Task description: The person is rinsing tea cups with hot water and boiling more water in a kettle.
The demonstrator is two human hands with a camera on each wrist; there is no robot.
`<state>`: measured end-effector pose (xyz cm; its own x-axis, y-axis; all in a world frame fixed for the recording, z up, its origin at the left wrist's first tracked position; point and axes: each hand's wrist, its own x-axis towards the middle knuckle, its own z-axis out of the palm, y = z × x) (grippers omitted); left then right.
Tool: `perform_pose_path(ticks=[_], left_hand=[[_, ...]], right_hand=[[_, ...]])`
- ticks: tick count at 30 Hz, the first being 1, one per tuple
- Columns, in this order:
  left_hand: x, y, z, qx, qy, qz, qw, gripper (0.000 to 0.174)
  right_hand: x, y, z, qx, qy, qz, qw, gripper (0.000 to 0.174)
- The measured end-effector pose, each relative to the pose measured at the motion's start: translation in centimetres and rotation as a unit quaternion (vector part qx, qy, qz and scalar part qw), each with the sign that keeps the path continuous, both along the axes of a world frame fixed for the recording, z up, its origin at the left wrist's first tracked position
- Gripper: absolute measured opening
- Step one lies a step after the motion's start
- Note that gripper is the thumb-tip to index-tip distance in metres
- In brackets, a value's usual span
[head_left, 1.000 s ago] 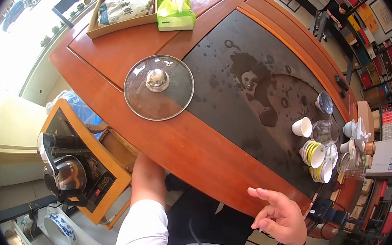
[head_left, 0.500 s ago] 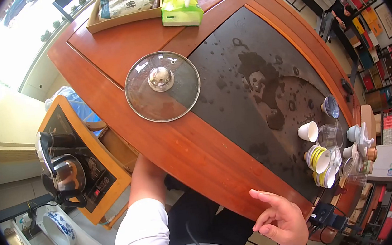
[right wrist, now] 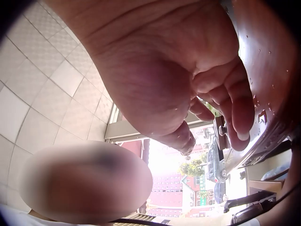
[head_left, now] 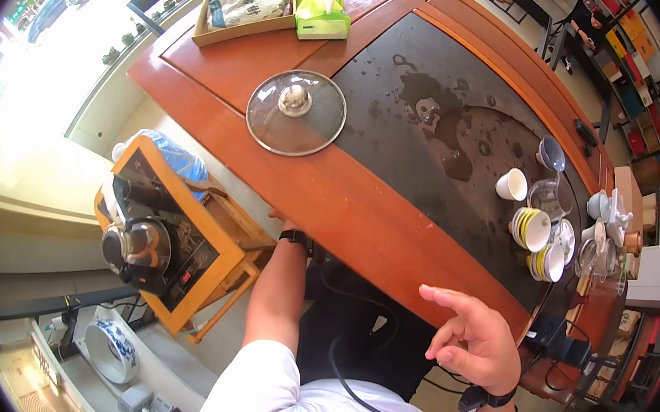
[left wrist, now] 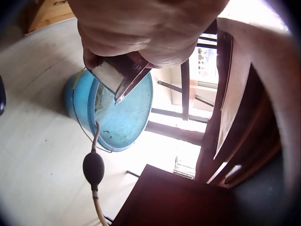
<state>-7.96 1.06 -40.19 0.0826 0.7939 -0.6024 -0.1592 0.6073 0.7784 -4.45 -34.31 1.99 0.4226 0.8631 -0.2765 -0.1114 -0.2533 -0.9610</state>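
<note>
The left hand (left wrist: 153,28) grips a glossy dark-red, square-edged thing with a pale face (left wrist: 107,76), its fingers curled at the edge, and the thing lies directly between the palm and the mouth of the round light-blue bucket (left wrist: 77,101). Its dark narrow edge slants away from the palm, one corner pointing into the bucket's opening; the whole piece sits tilted, not level. Which way its full long axis runs I cannot tell, as the palm covers the upper part, nor whether it touches the rim that it overlaps in the left wrist view. Just beside the bucket hangs or lies a dark oval squeeze bulb on a pale tube (left wrist: 93,169) (its pinkish upper end reaches to the rim). The left hand is clearly the nearer to both thing and bucket, down past the edge of the reddish-brown wooden table (head_left: 363,210). The right hand (head_left: 478,347) is well apart, on the other side of the body near the table's edge, holding nothing, fingers loosely bent, with the stacked white cups with yellow-green bands (head_left: 545,264) beyond it
</note>
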Motion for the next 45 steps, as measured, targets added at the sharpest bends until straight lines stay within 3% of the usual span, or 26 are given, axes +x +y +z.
perform_pose_path(ticks=[8,20,24,26,29,34,40,45], left_hand=[[-7.1,-7.8,7.6,-0.06,0.072,-0.018,0.995,0.107],[-19.6,-16.0,25.1,-0.109,-0.039,-0.164,0.98,0.085],[-23.8,-14.4,31.0,-0.073,-0.126,-0.226,0.963,0.07],[-25.6,-12.3,34.6,-0.085,-0.131,-0.223,0.962,0.056],[-28.3,-9.9,40.1,-0.005,-0.14,-0.218,0.966,0.046],[-31.2,-5.5,45.5,0.098,-0.142,-0.182,0.968,0.042],[-26.4,-3.0,48.6,0.115,-0.147,-0.284,0.94,0.038],[-14.3,-5.3,47.7,0.066,-0.148,-0.358,0.919,0.042]], right_hand=[[-3.7,-2.1,1.5,0.042,-0.008,0.032,0.999,0.067],[-9.1,-2.3,2.3,0.076,-0.035,0.066,0.994,0.054],[-9.3,-0.3,2.9,0.083,-0.047,0.072,0.993,0.045],[-9.0,1.2,3.5,0.095,-0.056,0.074,0.991,0.04],[-8.4,4.2,5.5,0.13,-0.081,0.073,0.985,0.034],[-6.9,6.4,6.8,0.135,-0.119,0.051,0.982,0.032],[-6.3,6.2,4.7,0.055,-0.186,0.044,0.98,0.03],[-3.1,3.0,3.7,-0.026,-0.355,-0.055,0.933,0.029]])
